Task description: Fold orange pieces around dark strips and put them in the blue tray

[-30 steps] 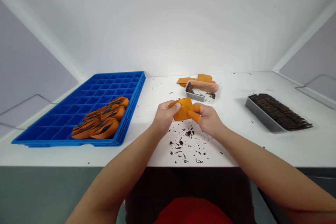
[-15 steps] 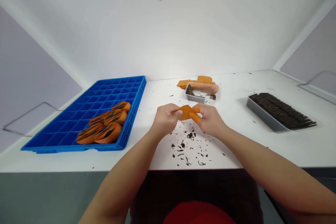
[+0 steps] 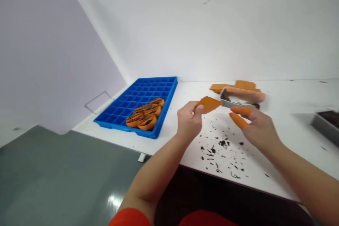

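My left hand pinches a flat orange piece, perhaps paper or card, between thumb and fingers, above the white table. Its pointed end faces right, toward my right hand. That hand is apart from the piece, with thumb and forefinger spread and nothing between them. Orange covers sit on those two fingertips. Beneath and between the hands, dark brown shreds lie scattered on the table. Just behind them stands a clear-sided container with some dark shreds in it.
On the left, a blue compartment tray holds several orange pouch-like pieces with dark streaks. More flat orange pieces are stacked by the back wall. A container of dark strips is cut off at the right edge.
My right hand has let go of the orange piece and moved right, its fingers parting. My left hand keeps hold of the piece. The view has turned left.
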Demonstrator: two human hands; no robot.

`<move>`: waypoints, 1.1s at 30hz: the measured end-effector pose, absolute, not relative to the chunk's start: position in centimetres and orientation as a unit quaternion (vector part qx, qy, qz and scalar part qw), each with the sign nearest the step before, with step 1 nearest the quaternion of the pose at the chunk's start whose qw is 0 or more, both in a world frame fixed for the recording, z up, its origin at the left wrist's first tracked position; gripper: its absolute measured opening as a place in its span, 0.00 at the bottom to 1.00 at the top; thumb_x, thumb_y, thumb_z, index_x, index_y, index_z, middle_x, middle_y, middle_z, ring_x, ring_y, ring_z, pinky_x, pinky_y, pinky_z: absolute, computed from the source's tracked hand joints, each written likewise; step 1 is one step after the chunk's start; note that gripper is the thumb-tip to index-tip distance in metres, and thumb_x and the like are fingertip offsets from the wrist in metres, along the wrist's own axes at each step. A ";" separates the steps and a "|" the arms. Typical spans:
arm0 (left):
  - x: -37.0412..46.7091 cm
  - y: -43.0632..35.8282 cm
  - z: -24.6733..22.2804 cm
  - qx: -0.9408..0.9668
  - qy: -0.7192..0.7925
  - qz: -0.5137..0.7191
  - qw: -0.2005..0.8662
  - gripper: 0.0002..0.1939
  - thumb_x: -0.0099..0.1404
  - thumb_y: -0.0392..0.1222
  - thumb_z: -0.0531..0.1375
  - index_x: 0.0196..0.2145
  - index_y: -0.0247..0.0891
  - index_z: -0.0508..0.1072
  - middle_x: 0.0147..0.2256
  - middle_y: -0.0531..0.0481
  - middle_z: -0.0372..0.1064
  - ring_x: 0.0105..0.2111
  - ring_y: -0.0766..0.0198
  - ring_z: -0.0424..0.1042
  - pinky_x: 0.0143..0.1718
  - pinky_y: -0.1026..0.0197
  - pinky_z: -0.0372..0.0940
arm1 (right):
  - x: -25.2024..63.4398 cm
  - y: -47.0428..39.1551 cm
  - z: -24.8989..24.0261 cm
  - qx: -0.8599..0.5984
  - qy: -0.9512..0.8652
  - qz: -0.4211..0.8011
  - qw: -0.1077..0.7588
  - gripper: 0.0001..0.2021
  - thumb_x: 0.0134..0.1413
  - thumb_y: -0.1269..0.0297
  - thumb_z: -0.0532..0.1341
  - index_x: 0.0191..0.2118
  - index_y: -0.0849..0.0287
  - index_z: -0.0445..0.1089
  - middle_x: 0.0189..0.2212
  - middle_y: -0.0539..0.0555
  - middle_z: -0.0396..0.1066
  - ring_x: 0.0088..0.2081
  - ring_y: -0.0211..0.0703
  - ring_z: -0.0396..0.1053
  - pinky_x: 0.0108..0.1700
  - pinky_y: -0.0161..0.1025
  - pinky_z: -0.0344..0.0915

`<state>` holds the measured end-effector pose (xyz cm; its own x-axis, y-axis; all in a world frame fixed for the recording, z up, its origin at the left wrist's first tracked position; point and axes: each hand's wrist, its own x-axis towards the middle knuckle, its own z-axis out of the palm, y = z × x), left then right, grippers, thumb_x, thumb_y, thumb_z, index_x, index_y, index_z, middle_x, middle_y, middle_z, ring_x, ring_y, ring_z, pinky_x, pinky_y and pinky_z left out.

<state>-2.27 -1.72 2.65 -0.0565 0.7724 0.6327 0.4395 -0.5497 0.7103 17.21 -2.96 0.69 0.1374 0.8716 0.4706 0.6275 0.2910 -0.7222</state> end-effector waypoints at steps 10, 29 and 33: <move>-18.4 -3.5 9.0 0.528 0.537 0.642 -0.143 0.10 0.63 0.44 0.55 0.35 0.36 0.73 0.30 0.52 0.70 0.32 0.66 0.69 0.36 0.64 0.63 | 16.9 -3.5 1.4 -0.670 -0.606 0.195 0.383 0.20 0.33 0.58 0.53 0.38 0.48 0.71 0.47 0.47 0.69 0.27 0.42 0.64 0.27 0.44 0.63; -27.6 4.6 7.2 0.628 0.701 0.215 0.261 0.04 0.49 0.37 0.60 0.25 0.36 0.69 0.20 0.54 0.67 0.21 0.64 0.68 0.22 0.64 0.63 | 17.4 -2.7 0.5 -0.652 -0.619 0.215 0.382 0.19 0.29 0.51 0.56 0.32 0.44 0.73 0.43 0.48 0.71 0.15 0.38 0.59 0.21 0.47 0.64; -27.4 5.0 8.6 0.637 0.707 0.164 0.260 0.04 0.44 0.32 0.61 0.20 0.35 0.68 0.17 0.54 0.65 0.19 0.63 0.66 0.20 0.64 0.61 | 17.8 -2.5 0.0 -0.647 -0.641 0.207 0.358 0.17 0.33 0.49 0.60 0.35 0.42 0.73 0.45 0.48 0.70 0.16 0.38 0.60 0.27 0.48 0.66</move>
